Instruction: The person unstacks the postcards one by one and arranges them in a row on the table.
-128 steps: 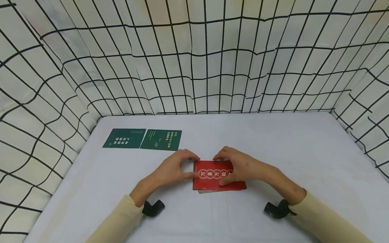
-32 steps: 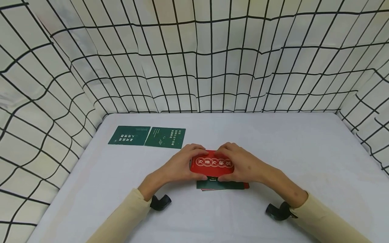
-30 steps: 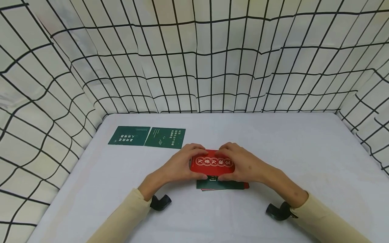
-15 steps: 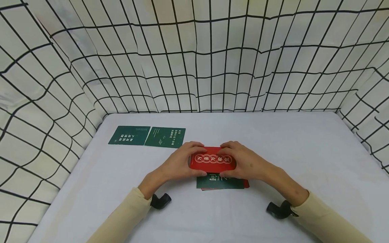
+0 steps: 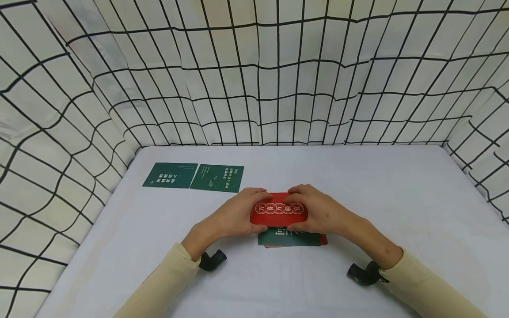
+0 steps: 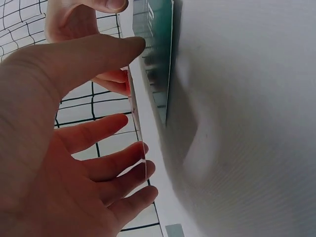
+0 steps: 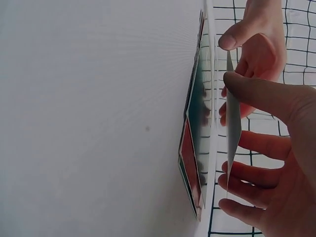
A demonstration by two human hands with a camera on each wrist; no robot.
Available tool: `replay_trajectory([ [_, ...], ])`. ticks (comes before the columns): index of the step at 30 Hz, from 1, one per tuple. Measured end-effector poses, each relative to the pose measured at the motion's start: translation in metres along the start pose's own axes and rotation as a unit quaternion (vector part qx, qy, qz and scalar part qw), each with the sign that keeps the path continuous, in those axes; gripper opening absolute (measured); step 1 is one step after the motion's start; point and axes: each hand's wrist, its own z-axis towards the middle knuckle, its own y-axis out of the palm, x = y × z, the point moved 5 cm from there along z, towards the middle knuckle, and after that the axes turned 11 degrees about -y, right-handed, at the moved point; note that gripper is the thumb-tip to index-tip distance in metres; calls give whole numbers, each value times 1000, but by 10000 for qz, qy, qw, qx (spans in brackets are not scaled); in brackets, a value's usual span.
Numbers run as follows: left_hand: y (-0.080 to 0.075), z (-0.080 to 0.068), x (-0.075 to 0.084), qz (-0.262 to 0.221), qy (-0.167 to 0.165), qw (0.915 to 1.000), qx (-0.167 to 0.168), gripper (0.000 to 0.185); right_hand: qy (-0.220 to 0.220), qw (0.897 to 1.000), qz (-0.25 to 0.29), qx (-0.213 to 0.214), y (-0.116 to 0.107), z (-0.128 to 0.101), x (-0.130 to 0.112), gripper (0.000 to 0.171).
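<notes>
Grid-patterned cloth walls surround my white table (image 5: pixel 358 198). My left hand (image 5: pixel 232 216) and right hand (image 5: pixel 324 215) pinch the red card (image 5: pixel 278 213) at 9 and 3 o'clock, lifting it flat just above the stack (image 5: pixel 290 239).

A red card (image 5: pixel 279 210) with a row of white-ringed characters was held up off the bench, pinched at its short ends between both hands, tilted toward the person. Just beneath it lay a small stack of cards (image 5: pixel 292 239), a green one on top.
</notes>
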Motion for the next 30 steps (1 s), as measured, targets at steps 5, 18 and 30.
replay_trajectory([
  [5, -1, 2, 1, -148, 26, 9999, -82, 83, 54, 10000, 32, 9, 1, -1, 1, 73],
  [18, -1, 10, -4, -230, -136, 9996, -98, 87, -44, 9999, 72, 82, -1, 2, 4, 72],
  [30, -3, 17, -8, -110, 24, 9999, -4, 85, 81, 9999, 74, -5, -3, 8, 7, 72],
])
